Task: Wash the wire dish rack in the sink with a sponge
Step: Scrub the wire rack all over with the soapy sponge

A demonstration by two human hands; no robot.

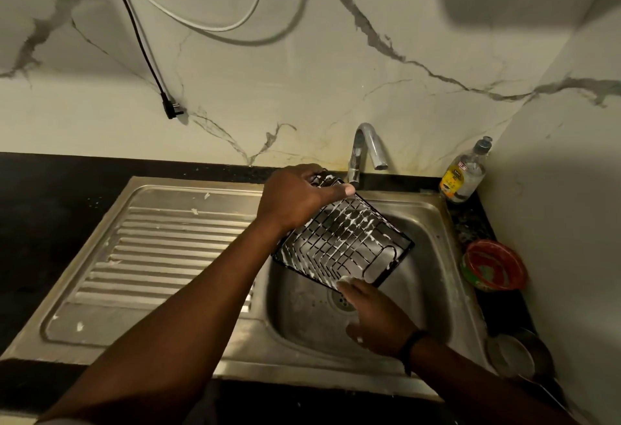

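Observation:
A black wire dish rack (349,240), streaked with white soap foam, is held tilted over the steel sink basin (426,256). My left hand (299,199) grips the rack's upper far edge near the tap. My right hand (376,317) is at the rack's lower edge, fingers curled round a foamy sponge (346,281) of which only a pale tip shows, pressed against the wire.
A chrome tap (368,149) stands behind the basin. The ribbed drainboard (161,256) lies left. A dish soap bottle (465,172) stands at the back right corner, a red bowl (494,265) and a steel vessel (517,354) on the right counter. A black plug (172,109) dangles on the wall.

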